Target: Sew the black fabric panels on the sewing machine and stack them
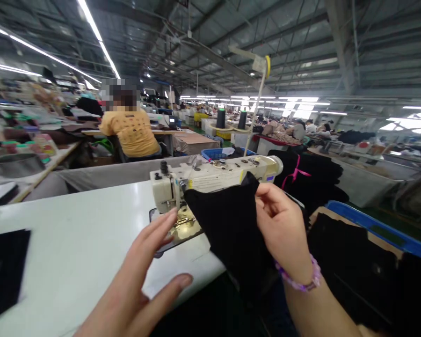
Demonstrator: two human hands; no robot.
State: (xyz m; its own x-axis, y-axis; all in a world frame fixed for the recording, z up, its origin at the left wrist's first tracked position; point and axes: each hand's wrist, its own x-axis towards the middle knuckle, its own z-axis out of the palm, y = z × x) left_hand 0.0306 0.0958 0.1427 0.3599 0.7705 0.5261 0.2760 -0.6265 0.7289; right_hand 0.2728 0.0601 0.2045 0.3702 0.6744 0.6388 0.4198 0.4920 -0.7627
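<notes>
A right hand point(282, 227) ringed by a purple beaded bracelet point(315, 276) grips black cloth point(233, 224) before a cream sewing machine point(214, 177), while the left hand point(135, 276), thumb and fingers parted, hovers over the white tabletop point(80, 224). To our right, black pieces point(351, 248) lie near a blue crate rim point(379, 225), a ribbon-tied dark stack point(317, 180) just beyond. Far left, a co-worker point(131, 133) in yellow sits facing away from us.

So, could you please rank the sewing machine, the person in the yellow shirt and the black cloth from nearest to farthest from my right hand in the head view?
1. Black cloth: held in the right hand.
2. Sewing machine: just beyond the cloth.
3. Person in the yellow shirt: far back, to the left.
</notes>
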